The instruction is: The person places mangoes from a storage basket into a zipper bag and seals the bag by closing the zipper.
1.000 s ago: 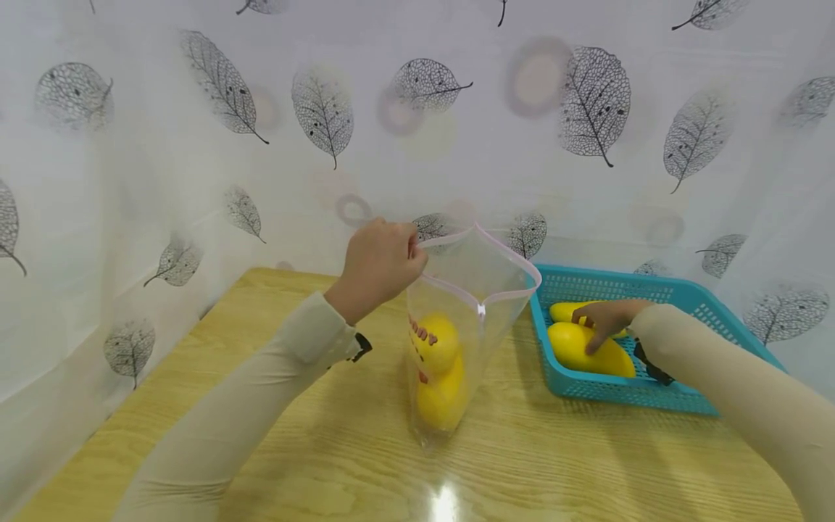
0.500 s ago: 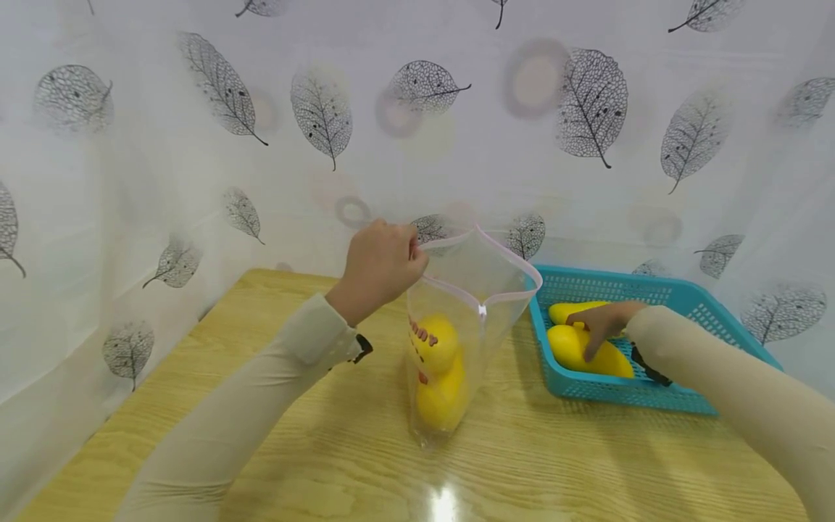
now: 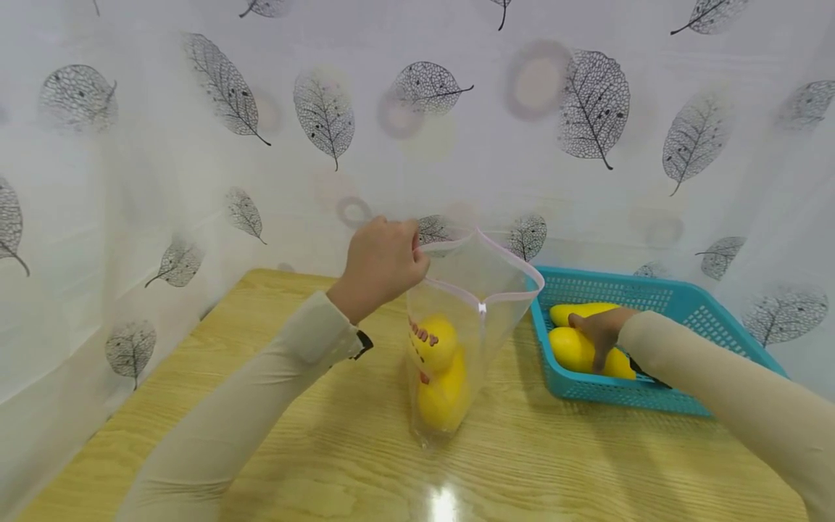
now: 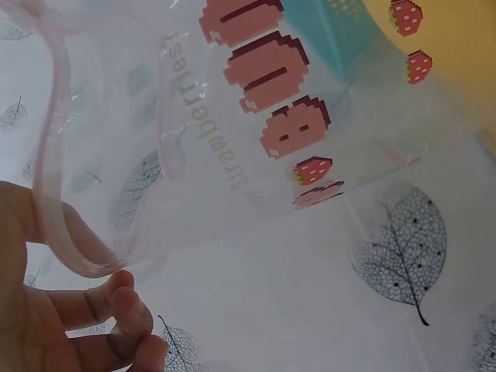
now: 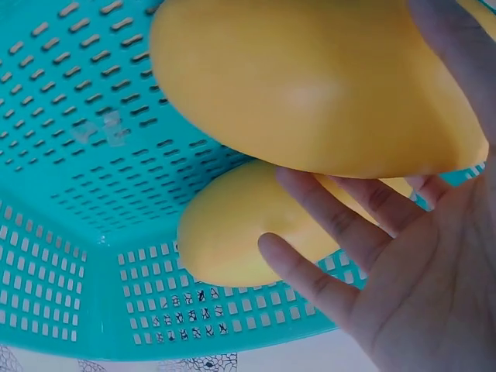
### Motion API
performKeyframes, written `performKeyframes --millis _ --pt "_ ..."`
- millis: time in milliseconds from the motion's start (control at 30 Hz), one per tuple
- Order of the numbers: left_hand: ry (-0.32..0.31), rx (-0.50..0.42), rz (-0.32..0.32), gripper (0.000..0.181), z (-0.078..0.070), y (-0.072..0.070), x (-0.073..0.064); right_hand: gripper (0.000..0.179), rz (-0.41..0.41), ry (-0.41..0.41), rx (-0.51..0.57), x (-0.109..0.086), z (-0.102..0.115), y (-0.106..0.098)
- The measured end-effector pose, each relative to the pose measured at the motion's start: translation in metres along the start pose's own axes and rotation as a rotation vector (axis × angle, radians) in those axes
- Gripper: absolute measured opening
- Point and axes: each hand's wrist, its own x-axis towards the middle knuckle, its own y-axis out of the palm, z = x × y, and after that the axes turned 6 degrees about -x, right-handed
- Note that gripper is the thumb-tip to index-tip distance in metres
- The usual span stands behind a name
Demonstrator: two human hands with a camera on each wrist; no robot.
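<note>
My left hand (image 3: 383, 264) pinches the left edge of the clear zip bag (image 3: 502, 319) at its pink-rimmed mouth. The mouth gapes wide, with a white slider (image 3: 482, 308) at the front. Inside the upright bag, yellow fruit (image 3: 438, 391) sits stacked near the bottom. Over on the right, my right hand (image 3: 603, 333) is in the blue basket (image 3: 626, 399), around a large smooth yellow mango-like fruit (image 5: 310, 85). Its thumb lies on one side and its fingers reach along the other. Behind lies a second yellow fruit (image 3: 580, 312), close to the fingertips (image 5: 273, 246).
The basket has perforated walls and stands right of the bag on a wooden table (image 3: 339, 457). A pale curtain (image 3: 457, 159) with leaf prints hangs behind and to the left. Strawberry prints (image 4: 314, 169) mark the bag.
My right hand has shifted slightly and turned over the front fruit, its thumb now farther across it. The left hand and the bag have stayed nearly still.
</note>
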Motion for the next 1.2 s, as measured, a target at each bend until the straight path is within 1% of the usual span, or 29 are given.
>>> performKeyframes --millis 67,167,233,300,433,567,700,867,933,1067,1200 --pt "0.000 0.005 0.011 0.007 0.001 -0.001 0.001 0.099 0.004 0.003 -0.002 0.000 0.002 0.001" --pt "-0.007 0.010 0.045 0.007 0.001 -0.004 0.002 0.101 -0.002 0.002 -0.009 -0.001 0.004 0.001" --pt "-0.013 0.007 0.075 0.006 0.000 -0.007 0.003 0.099 -0.007 -0.009 -0.016 0.000 0.004 0.001" --pt "-0.021 0.004 0.107 0.006 -0.001 -0.010 0.004 0.101 -0.014 -0.021 -0.028 0.001 0.003 0.002" --pt "-0.029 0.000 0.140 0.007 -0.001 -0.012 0.005 0.102 -0.023 -0.052 -0.029 0.004 -0.002 0.004" --pt "-0.029 -0.011 0.134 0.006 -0.002 -0.012 0.006 0.101 -0.012 -0.053 0.003 0.003 -0.005 0.003" --pt "-0.023 -0.014 0.119 0.006 -0.002 -0.011 0.006 0.100 0.011 -0.035 -0.005 -0.002 -0.003 0.000" --pt "-0.017 -0.015 0.101 0.008 -0.001 -0.010 0.005 0.089 0.027 -0.033 -0.011 0.001 -0.004 0.003" --pt "-0.016 -0.015 0.101 0.009 -0.001 -0.010 0.004 0.084 0.035 -0.041 -0.002 0.003 -0.005 0.005" --pt "-0.020 -0.010 0.108 0.009 -0.002 -0.010 0.004 0.081 0.036 -0.060 0.019 0.005 -0.005 0.004" --pt "-0.025 -0.007 0.117 0.008 -0.002 -0.010 0.004 0.081 0.022 -0.082 0.052 0.007 -0.007 0.001"
